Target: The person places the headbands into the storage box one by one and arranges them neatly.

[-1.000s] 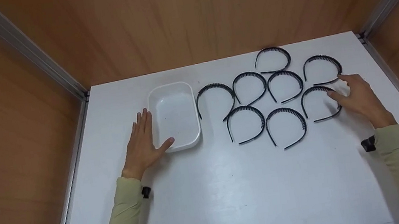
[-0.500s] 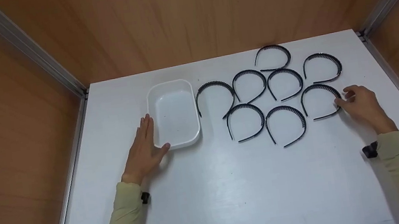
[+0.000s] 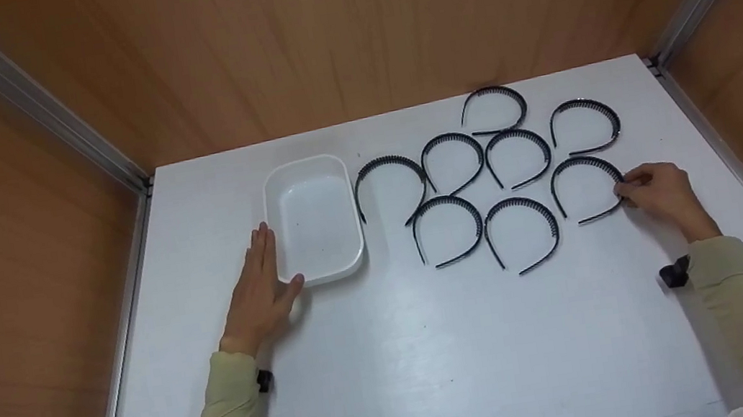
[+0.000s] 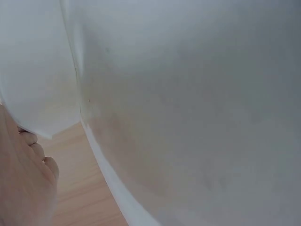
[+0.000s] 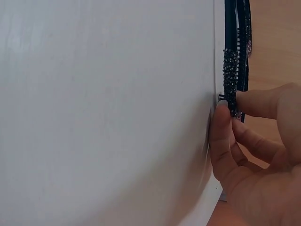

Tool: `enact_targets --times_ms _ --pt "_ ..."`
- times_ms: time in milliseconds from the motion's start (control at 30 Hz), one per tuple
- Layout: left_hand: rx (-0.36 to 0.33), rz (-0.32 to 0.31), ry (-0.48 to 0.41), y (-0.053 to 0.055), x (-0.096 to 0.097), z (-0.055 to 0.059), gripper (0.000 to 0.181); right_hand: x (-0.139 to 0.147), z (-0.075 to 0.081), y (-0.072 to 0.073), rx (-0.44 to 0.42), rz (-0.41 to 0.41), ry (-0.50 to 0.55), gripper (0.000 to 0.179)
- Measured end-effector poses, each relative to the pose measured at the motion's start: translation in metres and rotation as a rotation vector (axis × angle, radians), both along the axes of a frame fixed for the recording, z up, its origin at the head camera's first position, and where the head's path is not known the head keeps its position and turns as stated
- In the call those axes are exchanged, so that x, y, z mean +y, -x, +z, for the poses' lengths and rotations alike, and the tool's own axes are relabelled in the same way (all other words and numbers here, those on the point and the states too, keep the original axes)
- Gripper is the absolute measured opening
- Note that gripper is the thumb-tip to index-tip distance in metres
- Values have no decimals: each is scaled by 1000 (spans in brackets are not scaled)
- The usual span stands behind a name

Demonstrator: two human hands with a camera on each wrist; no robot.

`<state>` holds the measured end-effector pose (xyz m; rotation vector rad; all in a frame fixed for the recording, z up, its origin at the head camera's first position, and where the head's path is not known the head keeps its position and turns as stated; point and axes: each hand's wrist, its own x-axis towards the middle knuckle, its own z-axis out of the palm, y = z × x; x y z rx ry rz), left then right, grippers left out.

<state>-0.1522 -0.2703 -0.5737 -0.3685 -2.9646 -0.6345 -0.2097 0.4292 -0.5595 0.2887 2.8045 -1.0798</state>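
A black toothed headband (image 3: 585, 162) lies at the right of a group of similar ones. My right hand (image 3: 662, 194) pinches its right side between thumb and fingers; the right wrist view shows the pinch close up on the headband's beaded, glittery band (image 5: 230, 70). At the left, a white plastic tub (image 3: 322, 273) stands with nothing in it but a few specks. My left hand (image 3: 255, 297) lies along its left side, fingers straight, thumb at the near rim. In the left wrist view only part of the left hand (image 4: 28, 174) shows, beside the tub's white wall (image 4: 37, 94).
Several more black headbands lie between the tub and my right hand, such as one near the front (image 3: 551, 216) and one at the far right (image 3: 613, 120). Wooden panels (image 3: 347, 37) wall in the white table (image 3: 437, 366) at the back and both sides.
My right hand has drawn back from between the two right-hand headbands and closed its thumb and fingers on the nearer one. My left hand has slid slightly nearer along the tub.
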Motion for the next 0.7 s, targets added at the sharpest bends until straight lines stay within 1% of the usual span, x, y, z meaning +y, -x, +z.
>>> enact_targets --times_ms 133,367,700 --pt "5 -4 2 0 -1 -1 96 2 1 3 -38 -43 45 43" --pt "1 -11 -3 0 -1 1 96 3 3 3 -40 -78 175 41" --pt "9 -24 3 1 -2 0 95 2 5 2 -78 -122 253 45"
